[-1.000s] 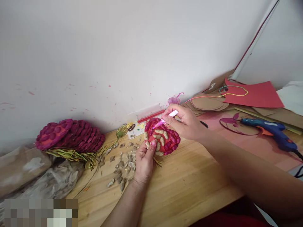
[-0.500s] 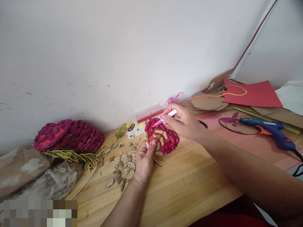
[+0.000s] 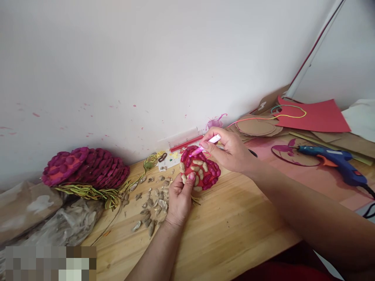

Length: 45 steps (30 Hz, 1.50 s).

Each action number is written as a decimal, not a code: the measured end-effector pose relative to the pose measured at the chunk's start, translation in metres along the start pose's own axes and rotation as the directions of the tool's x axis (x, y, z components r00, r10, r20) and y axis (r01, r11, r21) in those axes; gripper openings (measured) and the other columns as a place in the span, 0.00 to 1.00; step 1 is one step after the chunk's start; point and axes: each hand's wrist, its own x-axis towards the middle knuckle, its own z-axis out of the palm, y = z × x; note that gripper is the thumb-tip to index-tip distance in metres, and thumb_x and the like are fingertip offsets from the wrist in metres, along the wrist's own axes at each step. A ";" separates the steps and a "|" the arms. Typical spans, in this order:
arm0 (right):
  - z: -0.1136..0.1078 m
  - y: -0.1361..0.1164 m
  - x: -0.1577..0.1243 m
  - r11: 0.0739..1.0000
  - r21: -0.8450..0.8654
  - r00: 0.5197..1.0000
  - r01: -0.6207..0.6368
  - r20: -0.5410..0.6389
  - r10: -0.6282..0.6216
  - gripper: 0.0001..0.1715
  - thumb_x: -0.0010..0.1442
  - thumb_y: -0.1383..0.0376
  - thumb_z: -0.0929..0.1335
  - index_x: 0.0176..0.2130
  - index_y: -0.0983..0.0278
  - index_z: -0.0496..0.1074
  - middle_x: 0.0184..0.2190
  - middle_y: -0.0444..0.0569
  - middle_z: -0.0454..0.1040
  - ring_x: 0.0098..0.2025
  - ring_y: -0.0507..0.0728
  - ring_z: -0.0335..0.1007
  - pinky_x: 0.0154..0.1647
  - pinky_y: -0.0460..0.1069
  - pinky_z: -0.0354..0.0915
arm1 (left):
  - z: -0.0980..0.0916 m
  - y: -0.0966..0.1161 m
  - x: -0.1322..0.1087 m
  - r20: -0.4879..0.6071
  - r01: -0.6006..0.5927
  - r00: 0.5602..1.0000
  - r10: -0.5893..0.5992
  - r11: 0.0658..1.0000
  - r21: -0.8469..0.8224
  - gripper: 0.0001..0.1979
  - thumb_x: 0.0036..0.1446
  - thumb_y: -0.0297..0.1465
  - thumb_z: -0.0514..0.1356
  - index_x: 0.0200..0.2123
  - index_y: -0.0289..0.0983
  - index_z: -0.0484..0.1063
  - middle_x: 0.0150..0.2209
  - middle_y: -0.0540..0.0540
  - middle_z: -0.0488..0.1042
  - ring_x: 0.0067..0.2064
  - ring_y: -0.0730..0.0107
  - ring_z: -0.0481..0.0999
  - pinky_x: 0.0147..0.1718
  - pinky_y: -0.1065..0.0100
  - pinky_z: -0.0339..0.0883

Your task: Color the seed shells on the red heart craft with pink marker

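My left hand (image 3: 179,198) grips the lower left edge of a red disc (image 3: 202,170) covered with peanut shells, some painted magenta and some plain. It holds the disc tilted just above the wooden table (image 3: 234,230). My right hand (image 3: 231,153) is closed on a thin white-handled brush (image 3: 206,144) whose pink tip rests on the shells at the disc's upper left.
A stack of finished magenta shell discs (image 3: 84,167) lies at the left on yellow-green strands. Loose peanut shells (image 3: 150,205) are scattered by my left wrist. A blue glue gun (image 3: 334,162), red paper (image 3: 316,117) and cardboard circles (image 3: 256,127) lie at the right along the wall.
The disc has tipped a little in my left hand and the brush tip has shifted slightly on the shells. Both hands stay in the same place.
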 end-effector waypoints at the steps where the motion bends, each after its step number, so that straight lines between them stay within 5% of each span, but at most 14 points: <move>1: 0.000 0.000 0.000 1.000 0.003 1.000 0.001 0.007 -0.001 0.09 0.66 0.60 0.68 0.36 0.63 0.71 0.28 0.44 0.75 0.28 0.52 0.69 0.29 0.47 0.60 | 0.000 0.000 0.000 -0.005 -0.005 1.000 0.005 1.000 0.017 0.19 0.59 0.44 0.67 0.47 0.38 0.81 0.45 0.43 0.82 0.47 0.60 0.79 0.52 0.60 0.70; 7: -0.001 -0.001 0.000 0.998 -0.039 0.999 0.046 -0.002 -0.046 0.07 0.65 0.62 0.68 0.36 0.63 0.71 0.30 0.45 0.76 0.31 0.52 0.70 0.33 0.48 0.62 | 0.001 0.004 0.000 -0.011 -0.015 1.000 0.016 0.998 0.069 0.19 0.59 0.45 0.67 0.45 0.37 0.81 0.43 0.44 0.82 0.46 0.61 0.78 0.51 0.62 0.69; 15: 0.000 -0.002 0.000 0.993 -0.078 0.996 0.084 -0.003 -0.085 0.07 0.65 0.61 0.69 0.35 0.62 0.70 0.29 0.44 0.77 0.31 0.53 0.71 0.36 0.49 0.63 | -0.001 0.004 -0.003 -0.052 -0.023 0.998 0.034 0.982 0.189 0.17 0.59 0.46 0.67 0.34 0.36 0.79 0.33 0.48 0.78 0.34 0.70 0.73 0.37 0.70 0.67; 22: -0.002 -0.002 0.001 0.990 -0.087 0.993 0.114 -0.013 -0.116 0.06 0.65 0.63 0.68 0.35 0.62 0.71 0.30 0.45 0.76 0.32 0.53 0.71 0.35 0.48 0.63 | 0.002 0.008 -0.002 -0.054 -0.017 0.998 0.028 0.979 0.204 0.18 0.59 0.46 0.66 0.34 0.36 0.77 0.31 0.49 0.77 0.33 0.70 0.72 0.36 0.70 0.67; 31: -0.002 -0.001 0.001 0.995 -0.100 1.000 0.006 -0.024 -0.008 0.10 0.66 0.59 0.68 0.34 0.62 0.70 0.25 0.43 0.74 0.25 0.51 0.64 0.26 0.47 0.56 | 0.001 0.007 -0.002 -0.064 -0.034 0.997 0.049 0.974 0.225 0.19 0.57 0.47 0.67 0.33 0.36 0.78 0.32 0.48 0.78 0.34 0.70 0.71 0.37 0.70 0.66; 45: 0.005 -0.004 -0.003 0.980 -0.110 0.986 0.169 0.029 -0.167 0.05 0.65 0.64 0.68 0.35 0.61 0.70 0.31 0.47 0.77 0.35 0.55 0.72 0.37 0.49 0.64 | 0.002 0.006 0.000 -0.065 -0.016 0.998 0.027 0.986 0.168 0.17 0.59 0.46 0.66 0.37 0.36 0.79 0.35 0.47 0.80 0.37 0.68 0.74 0.41 0.69 0.69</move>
